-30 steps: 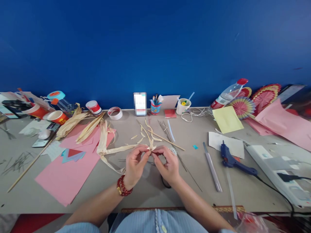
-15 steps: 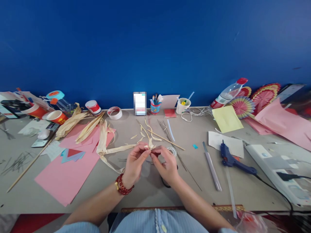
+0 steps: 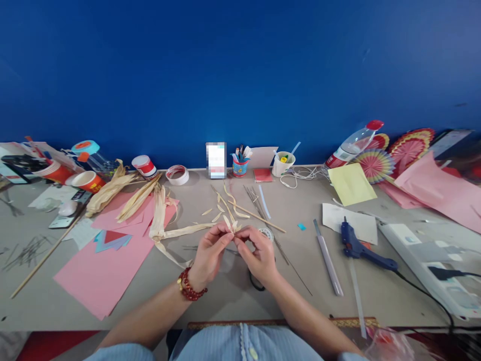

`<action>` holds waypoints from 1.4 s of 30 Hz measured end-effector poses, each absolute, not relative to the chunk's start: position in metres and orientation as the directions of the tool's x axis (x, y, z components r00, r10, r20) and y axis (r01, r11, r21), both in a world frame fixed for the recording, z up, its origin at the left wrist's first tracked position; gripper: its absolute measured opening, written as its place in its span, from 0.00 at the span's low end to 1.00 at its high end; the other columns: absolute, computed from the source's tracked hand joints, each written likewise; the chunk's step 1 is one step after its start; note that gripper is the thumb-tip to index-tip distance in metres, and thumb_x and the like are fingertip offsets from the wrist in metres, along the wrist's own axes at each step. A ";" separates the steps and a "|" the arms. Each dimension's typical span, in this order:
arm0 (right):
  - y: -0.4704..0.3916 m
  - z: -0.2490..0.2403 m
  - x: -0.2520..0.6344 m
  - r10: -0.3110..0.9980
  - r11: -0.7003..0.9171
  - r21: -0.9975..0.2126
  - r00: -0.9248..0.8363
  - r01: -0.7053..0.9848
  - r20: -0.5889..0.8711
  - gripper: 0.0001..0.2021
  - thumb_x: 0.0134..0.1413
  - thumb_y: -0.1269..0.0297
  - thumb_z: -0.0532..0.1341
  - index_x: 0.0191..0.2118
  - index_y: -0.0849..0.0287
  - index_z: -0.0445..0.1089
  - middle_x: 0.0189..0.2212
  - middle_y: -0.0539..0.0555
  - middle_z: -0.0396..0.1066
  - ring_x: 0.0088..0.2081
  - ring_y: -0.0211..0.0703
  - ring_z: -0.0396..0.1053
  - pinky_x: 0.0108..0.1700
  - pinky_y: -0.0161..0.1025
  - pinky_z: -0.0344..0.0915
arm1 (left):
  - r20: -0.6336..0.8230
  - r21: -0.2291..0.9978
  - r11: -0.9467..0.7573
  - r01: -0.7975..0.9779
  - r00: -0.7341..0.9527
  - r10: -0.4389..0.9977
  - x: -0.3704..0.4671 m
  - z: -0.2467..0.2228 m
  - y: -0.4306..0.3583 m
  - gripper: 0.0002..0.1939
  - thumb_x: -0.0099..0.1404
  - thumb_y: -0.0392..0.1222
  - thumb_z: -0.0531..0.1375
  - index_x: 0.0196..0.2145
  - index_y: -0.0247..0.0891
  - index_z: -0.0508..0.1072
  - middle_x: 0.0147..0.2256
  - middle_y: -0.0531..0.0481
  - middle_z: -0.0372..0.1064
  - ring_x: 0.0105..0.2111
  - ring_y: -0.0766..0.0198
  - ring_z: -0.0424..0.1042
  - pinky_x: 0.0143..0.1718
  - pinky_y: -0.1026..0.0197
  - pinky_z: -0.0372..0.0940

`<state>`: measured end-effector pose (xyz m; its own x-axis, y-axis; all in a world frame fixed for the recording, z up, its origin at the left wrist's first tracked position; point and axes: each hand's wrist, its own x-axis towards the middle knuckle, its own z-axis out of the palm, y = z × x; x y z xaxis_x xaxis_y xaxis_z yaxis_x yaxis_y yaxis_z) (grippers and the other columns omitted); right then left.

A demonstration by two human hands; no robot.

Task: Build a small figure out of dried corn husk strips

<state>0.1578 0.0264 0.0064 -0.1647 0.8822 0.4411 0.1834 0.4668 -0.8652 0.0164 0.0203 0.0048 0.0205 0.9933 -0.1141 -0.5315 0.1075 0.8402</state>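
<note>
Just below the centre of the frame, a left hand (image 3: 206, 253) and a right hand (image 3: 259, 253) meet at the fingertips, thumbs and forefingers pinched on a small cluster of pale, petal-shaped husk pieces (image 3: 231, 225). Compared with a second ago, when the pieces lie low and spread across the fingers, a slim one now points upward above the left fingertips. This suggests the cluster is being adjusted rather than put down; whether the pieces are fastened together cannot be told.

Just beyond the fingers, loose husk petals (image 3: 216, 217) lie on the grey tabletop (image 3: 296, 200), beside a thin wooden stick (image 3: 259, 218). A roll of clear tape (image 3: 266, 233) is just beside the right hand. Left of centre lies a bunch of dried corn husk (image 3: 160, 215), partly over pink paper. At the right of the frame, a dark blue glue gun (image 3: 366, 251) rests next to a white power strip (image 3: 417, 255).

No brand can be read. The clear bottle (image 3: 353, 147) at the upper right has a red label with blurred white marks, the orange paper cup (image 3: 93, 183) on the left carries yellow marks too small to read, and the upright screen (image 3: 217, 161) above centre is pixelated.
</note>
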 end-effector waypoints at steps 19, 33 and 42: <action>0.026 0.007 0.157 0.887 0.450 -0.887 -0.171 0.106 0.429 0.05 0.60 0.71 0.59 0.33 0.56 0.69 0.29 0.51 0.70 0.30 0.41 0.68 0.35 0.38 0.65 | -0.092 0.806 0.096 -0.584 0.036 0.995 0.016 0.005 0.021 0.05 0.57 0.38 0.69 0.28 0.38 0.75 0.31 0.53 0.70 0.34 0.67 0.69 0.43 0.62 0.66; 0.027 0.002 0.158 0.869 0.492 -0.847 -0.170 0.202 0.465 0.05 0.58 0.72 0.59 0.32 0.55 0.66 0.28 0.50 0.69 0.31 0.42 0.68 0.35 0.38 0.65 | -0.154 0.796 0.088 -0.599 -0.059 0.986 0.018 0.004 0.019 0.07 0.53 0.38 0.71 0.29 0.38 0.77 0.33 0.53 0.72 0.36 0.67 0.70 0.43 0.64 0.66; 0.027 0.004 0.156 0.857 0.515 -0.819 -0.137 0.253 0.496 0.06 0.57 0.72 0.59 0.30 0.55 0.65 0.27 0.50 0.68 0.30 0.41 0.68 0.35 0.38 0.65 | -0.121 0.840 0.063 -0.538 -0.074 0.990 0.018 0.001 0.017 0.08 0.53 0.38 0.71 0.31 0.38 0.78 0.34 0.52 0.71 0.35 0.67 0.70 0.42 0.63 0.67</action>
